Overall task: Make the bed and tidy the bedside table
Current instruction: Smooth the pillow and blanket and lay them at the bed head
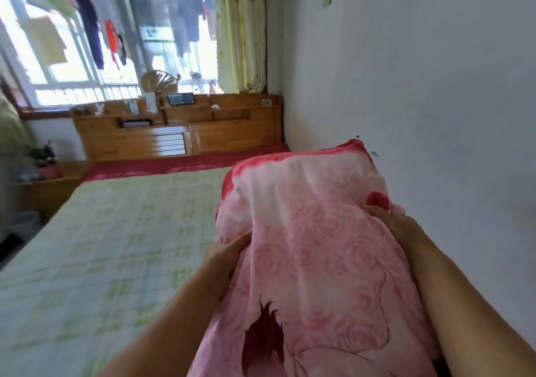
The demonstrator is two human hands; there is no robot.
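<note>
The left hand (229, 250) and right hand (388, 220) are each gripping, fingers curled, one side of the bundled pink rose-print quilt (313, 231), which is hiding the right edge of the bed (116, 246) by the wall (420, 86). A potted plant (43, 159) is standing on the bench (58, 191) beside the headboard (232, 133).

Single view, head-worn wide-angle. It stands at the foot end of the bed (116, 246) on the wall (435, 115) side, facing forward and down along the mattress toward the wooden headboard (226, 133) and the window (87, 57). The frame is rolled, so the headboard line slants. Near field: forearms enter from the bottom edge, and the left hand (226, 255) and right hand (397, 228) grip the pink floral quilt (313, 246) close to the lens, filling the lower right. The bedside table (49, 188) is far off at the left edge. The edges look soft.
</note>
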